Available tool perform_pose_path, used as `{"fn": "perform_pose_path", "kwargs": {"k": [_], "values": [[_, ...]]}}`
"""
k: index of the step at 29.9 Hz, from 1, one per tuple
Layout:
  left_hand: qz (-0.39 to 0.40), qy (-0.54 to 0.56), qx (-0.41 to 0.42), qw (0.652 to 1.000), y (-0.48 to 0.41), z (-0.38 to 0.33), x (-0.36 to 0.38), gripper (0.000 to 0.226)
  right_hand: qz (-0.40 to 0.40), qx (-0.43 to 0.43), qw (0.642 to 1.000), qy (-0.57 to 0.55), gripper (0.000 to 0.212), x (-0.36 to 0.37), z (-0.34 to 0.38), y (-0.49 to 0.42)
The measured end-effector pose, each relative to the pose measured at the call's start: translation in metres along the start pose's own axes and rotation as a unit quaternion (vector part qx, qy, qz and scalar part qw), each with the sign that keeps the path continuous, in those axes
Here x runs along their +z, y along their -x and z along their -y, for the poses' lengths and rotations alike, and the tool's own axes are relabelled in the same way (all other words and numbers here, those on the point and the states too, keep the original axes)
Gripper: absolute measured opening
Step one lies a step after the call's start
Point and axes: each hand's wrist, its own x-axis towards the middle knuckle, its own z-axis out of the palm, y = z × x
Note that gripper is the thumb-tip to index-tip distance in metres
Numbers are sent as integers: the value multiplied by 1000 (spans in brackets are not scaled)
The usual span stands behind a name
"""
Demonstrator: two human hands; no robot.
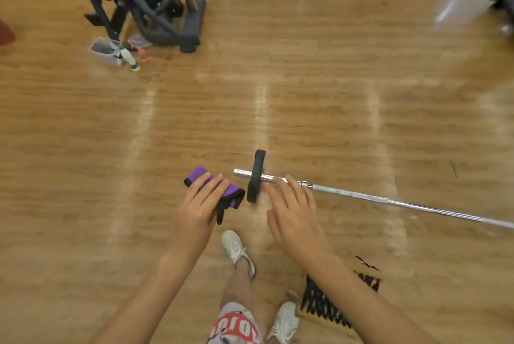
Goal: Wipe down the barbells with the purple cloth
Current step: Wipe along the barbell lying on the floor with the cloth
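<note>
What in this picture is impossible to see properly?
All in the head view:
- The barbell runs off the right edge, so its far end is unseen.
- The right hand covers part of the bar; whether it touches cannot be told.
- The left hand hides much of the purple cloth.
- The small bottle is too blurred to read.
- The dark rack is cut by the top edge.

Bare floor [333, 110] lies open beyond the bar [389, 200] and left of the cloth [211, 185]. The bar runs low across the right side, and its upright plate [256, 177] stands between the left hand [197, 210], which holds the cloth, and the right hand [292, 210]. A machine [155, 10] and a bottle [128, 56] stand well apart at far left.
</note>
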Motion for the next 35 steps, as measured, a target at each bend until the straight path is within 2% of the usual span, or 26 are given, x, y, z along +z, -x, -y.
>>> {"fn": "perform_pose_path", "kwargs": {"k": [9,15,20,24,29,35], "values": [[37,39,51,997,-79,80,57,40,49,69,996,2,53,56,-5,-90],[76,70,14,995,-94,122,98,42,81,112,990,-14,54,88,-2,-116],[99,79,-14,992,-105,139,130,45,110,113,987,-13,54,103,-21,-127],[92,75,-39,992,-117,150,178,44,114,103,988,-10,57,134,-58,-148],[97,69,-119,986,-122,170,271,59,165,73,983,32,62,200,-132,-167],[52,20,-185,981,-112,200,438,56,163,37,986,20,67,354,-254,-188]]}}
